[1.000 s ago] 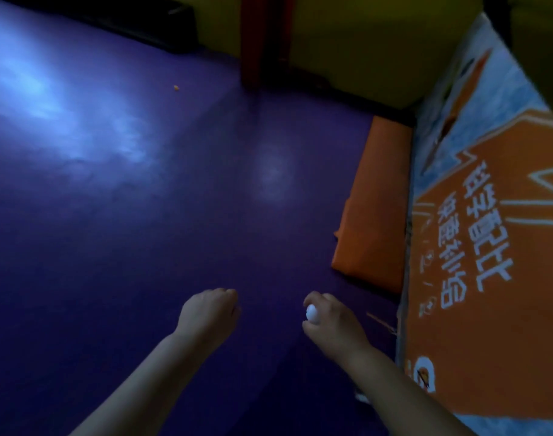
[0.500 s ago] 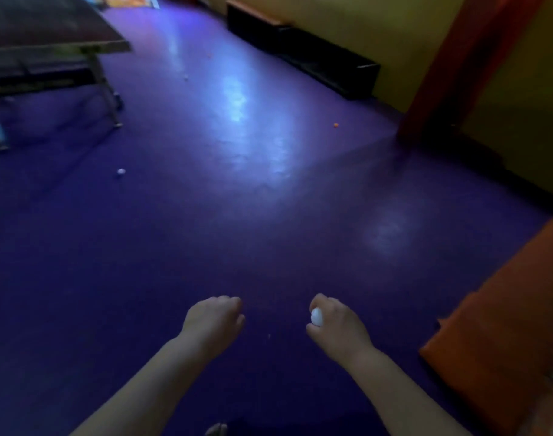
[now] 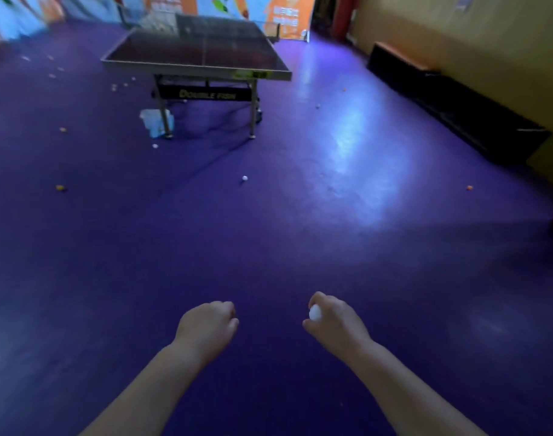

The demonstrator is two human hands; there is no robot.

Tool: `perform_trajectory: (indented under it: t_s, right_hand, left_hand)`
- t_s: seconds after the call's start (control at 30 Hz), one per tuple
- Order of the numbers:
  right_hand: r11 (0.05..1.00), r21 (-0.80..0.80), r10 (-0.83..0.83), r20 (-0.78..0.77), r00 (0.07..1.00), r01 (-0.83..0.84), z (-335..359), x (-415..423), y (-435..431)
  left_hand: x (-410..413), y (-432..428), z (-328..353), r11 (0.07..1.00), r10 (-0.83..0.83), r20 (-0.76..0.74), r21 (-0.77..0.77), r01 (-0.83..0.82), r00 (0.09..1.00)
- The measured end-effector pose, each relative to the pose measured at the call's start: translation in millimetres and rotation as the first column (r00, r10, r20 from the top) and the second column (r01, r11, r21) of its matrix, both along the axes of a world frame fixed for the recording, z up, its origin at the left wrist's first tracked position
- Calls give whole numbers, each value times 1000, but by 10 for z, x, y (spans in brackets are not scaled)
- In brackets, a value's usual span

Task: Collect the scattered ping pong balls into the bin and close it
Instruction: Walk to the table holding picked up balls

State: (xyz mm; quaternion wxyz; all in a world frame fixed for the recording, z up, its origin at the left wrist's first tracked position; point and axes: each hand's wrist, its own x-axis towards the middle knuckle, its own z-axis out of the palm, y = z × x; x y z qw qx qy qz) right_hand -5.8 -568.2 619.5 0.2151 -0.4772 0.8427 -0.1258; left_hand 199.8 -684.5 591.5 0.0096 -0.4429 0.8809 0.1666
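Ball point(image 3: 315, 313), white, sits pinched in the right hand point(image 3: 336, 324) — left hand point(image 3: 206, 328) clenched, possibly round something unseen.

Open purple floor point(image 3: 269, 247) ahead; table point(image 3: 199, 55) stands beyond, black bench point(image 3: 457, 105) lines the right wall.

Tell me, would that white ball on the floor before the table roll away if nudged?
Probably: the white ball is round and the floor looks smooth and glossy, so it would likely roll far. It is likely light, too: the right hand holds a similar ball.
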Motion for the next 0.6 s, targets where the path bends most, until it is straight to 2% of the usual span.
perform_trajectory:
  t_s: [0.3, 0.6]
  right_hand:
    - [994, -21, 109, 28, 994, -108, 29, 60, -1575]
    - [996, -14, 93, 24, 995, -92, -131, -974, -2797]
  left_hand:
    - [113, -1496, 32, 996, 87, 41, -17, -86, 995]
    - [-827, -2690, -130, 995, 84, 25, 50, -85, 996]
